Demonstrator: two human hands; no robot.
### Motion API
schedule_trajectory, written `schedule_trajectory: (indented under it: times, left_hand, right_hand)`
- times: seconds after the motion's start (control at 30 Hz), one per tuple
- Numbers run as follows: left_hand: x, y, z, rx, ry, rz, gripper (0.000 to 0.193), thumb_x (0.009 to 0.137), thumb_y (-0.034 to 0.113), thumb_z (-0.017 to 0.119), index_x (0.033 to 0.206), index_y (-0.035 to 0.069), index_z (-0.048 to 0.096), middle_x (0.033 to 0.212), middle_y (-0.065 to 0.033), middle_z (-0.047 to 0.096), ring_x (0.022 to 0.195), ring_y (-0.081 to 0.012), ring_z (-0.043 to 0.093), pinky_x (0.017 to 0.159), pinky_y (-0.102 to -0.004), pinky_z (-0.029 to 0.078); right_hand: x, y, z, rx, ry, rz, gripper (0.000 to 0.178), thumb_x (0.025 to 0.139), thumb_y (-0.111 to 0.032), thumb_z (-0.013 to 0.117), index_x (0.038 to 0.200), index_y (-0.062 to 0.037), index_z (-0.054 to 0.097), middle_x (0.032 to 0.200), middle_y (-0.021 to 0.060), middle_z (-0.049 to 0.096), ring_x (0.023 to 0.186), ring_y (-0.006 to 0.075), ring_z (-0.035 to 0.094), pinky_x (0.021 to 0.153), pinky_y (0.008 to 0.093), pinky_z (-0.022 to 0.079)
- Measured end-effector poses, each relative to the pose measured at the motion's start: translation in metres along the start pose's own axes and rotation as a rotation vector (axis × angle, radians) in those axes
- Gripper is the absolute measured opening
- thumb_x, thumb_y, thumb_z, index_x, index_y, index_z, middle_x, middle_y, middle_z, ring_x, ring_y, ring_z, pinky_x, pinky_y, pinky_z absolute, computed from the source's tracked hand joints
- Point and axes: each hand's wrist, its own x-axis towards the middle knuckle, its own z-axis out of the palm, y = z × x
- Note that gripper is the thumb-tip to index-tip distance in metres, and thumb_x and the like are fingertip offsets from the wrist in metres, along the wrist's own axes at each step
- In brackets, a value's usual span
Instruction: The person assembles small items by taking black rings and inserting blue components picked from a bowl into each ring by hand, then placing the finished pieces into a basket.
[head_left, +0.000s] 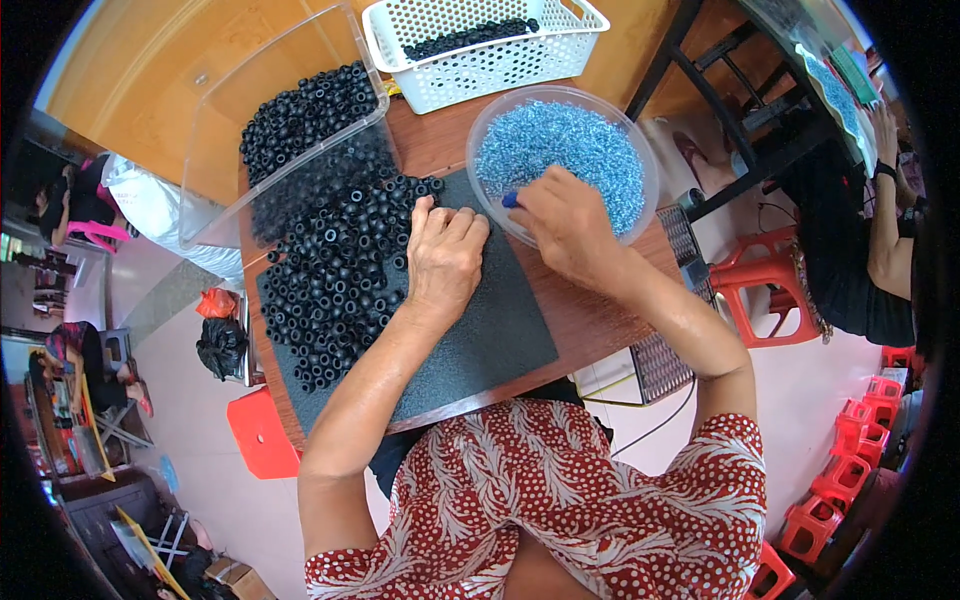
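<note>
My left hand (447, 255) rests on the dark grey mat (490, 330), at the right edge of a loose heap of black ring-shaped pieces (335, 285). Its fingers are curled under, and whatever they hold is hidden. Over the near rim of a round clear tub (647, 215), my right hand (570, 220) is closed on a small dark blue piece (511, 199) that sticks out past the fingertips. Tiny shiny light-blue pieces (560, 150) fill much of the tub.
A clear plastic bin (215, 150) of black pieces lies tipped toward the mat. Behind the tub stands a white perforated basket (490, 80) with more black pieces. A red stool (765, 285) and another person's arm (885, 215) are at the right. The brown table (600, 320) has a rounded edge.
</note>
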Motion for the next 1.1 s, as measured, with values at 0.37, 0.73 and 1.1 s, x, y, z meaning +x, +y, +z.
schedule_trajectory:
  times: [0.37, 0.73, 1.1]
  left_hand:
    - [0.004, 0.001, -0.027, -0.072, -0.032, -0.052, 0.024, 0.063, 0.002, 0.069, 0.086, 0.003, 0.063, 0.091, -0.0080, 0.065, 0.092, -0.0255, 0.058, 0.091, -0.0459, 0.039]
    - [0.003, 0.001, -0.005, -0.198, -0.118, 0.047, 0.011, 0.061, -0.001, 0.061, 0.071, 0.003, 0.058, 0.070, -0.0068, 0.054, 0.072, -0.0235, 0.051, 0.083, -0.0403, 0.041]
    - [-0.018, 0.009, -0.052, -0.088, -0.191, 0.092, 0.016, 0.060, 0.001, 0.065, 0.076, 0.002, 0.063, 0.091, -0.0102, 0.064, 0.095, -0.0257, 0.059, 0.091, -0.0474, 0.040]
  right_hand:
    - [-0.041, -0.039, 0.006, 0.040, -0.027, 0.079, 0.023, 0.068, 0.006, 0.065, 0.089, 0.0032, 0.056, 0.081, 0.0166, 0.059, 0.067, 0.0327, 0.055, 0.056, 0.0382, 0.045]
    - [-0.050, -0.038, 0.005, 0.057, 0.038, 0.108, 0.022, 0.067, 0.006, 0.067, 0.086, 0.0039, 0.056, 0.080, 0.0168, 0.059, 0.067, 0.0323, 0.056, 0.054, 0.0379, 0.045]
    - [-0.046, -0.042, 0.008, 0.068, 0.011, 0.085, 0.022, 0.067, 0.005, 0.067, 0.087, 0.0039, 0.056, 0.080, 0.0163, 0.058, 0.067, 0.0323, 0.055, 0.055, 0.0378, 0.044]
